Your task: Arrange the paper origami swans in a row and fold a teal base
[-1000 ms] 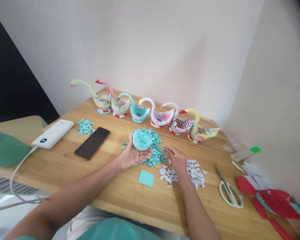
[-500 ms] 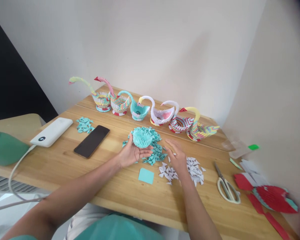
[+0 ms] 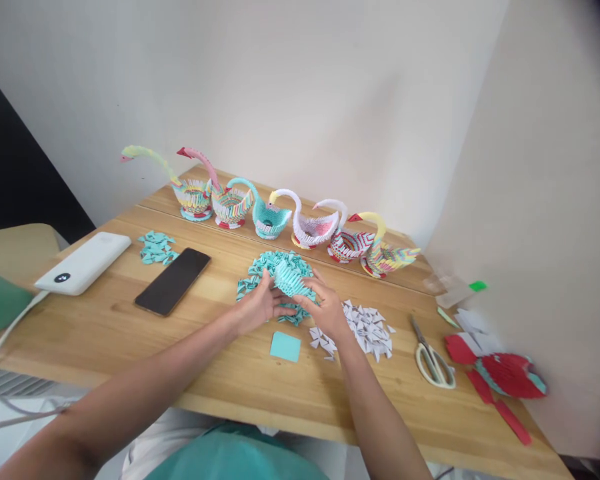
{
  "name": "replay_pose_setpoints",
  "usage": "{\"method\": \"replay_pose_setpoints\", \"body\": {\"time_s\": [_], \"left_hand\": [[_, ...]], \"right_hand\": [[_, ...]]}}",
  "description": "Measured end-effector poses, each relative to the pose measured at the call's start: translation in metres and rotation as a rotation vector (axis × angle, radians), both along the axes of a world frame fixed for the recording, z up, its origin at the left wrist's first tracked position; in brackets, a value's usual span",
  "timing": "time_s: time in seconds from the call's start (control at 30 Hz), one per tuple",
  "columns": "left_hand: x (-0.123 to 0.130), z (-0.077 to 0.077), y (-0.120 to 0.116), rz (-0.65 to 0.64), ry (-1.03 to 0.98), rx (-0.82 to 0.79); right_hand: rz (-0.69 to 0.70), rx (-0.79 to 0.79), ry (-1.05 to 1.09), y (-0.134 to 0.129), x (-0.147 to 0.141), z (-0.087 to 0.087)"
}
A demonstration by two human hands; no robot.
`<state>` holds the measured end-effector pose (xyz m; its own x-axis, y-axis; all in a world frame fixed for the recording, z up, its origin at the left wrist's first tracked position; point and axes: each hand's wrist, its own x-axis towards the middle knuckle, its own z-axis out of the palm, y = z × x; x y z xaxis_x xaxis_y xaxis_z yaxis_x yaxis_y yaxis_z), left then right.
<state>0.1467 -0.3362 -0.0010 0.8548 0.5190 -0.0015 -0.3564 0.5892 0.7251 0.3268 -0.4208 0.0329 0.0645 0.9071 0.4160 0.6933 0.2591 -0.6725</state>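
Note:
Between my two hands is a turquoise folded-paper bowl (image 3: pixel 289 277), tilted, with rows of pointed pieces showing. My left hand (image 3: pixel 260 307) holds its left side and underside, thumb up along the edge. On the other side, my right hand (image 3: pixel 325 308) grips the bowl with bent fingers. A heap of folded turquoise paper pieces (image 3: pixel 260 267) lies under and behind the bowl, partly hidden by my hands. Close to my right wrist are folded white paper pieces (image 3: pixel 370 330). A turquoise paper rectangle (image 3: pixel 285 347) lies on the table in front of my hands.
Several folded-paper swans, one a turquoise swan (image 3: pixel 271 220), stand along the back. At left are a phone (image 3: pixel 173 281), a white power bank (image 3: pixel 84 263) with a cable and more turquoise pieces (image 3: pixel 157 247). Scissors (image 3: pixel 433 360) and a red paper piece (image 3: pixel 513 375) lie right.
My right hand has moved left from above the white pieces and taken hold of the bowl. The bowl has tilted in my left hand. The view has shifted slightly to the right.

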Motion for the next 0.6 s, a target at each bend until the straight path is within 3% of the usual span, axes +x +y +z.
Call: {"method": "replay_pose_setpoints", "body": {"time_s": [0.1, 0.23, 0.6], "left_hand": [[-0.001, 0.004, -0.002, 0.066, -0.016, 0.016], [-0.003, 0.007, -0.005, 0.12, 0.022, 0.0], [-0.003, 0.007, -0.006, 0.124, 0.045, 0.009]], "right_hand": [[-0.083, -0.035, 0.177, -0.003, 0.004, -0.013], [-0.095, -0.078, 0.272, -0.006, 0.005, -0.024], [-0.067, -0.046, 0.196, -0.006, -0.012, -0.019]]}}
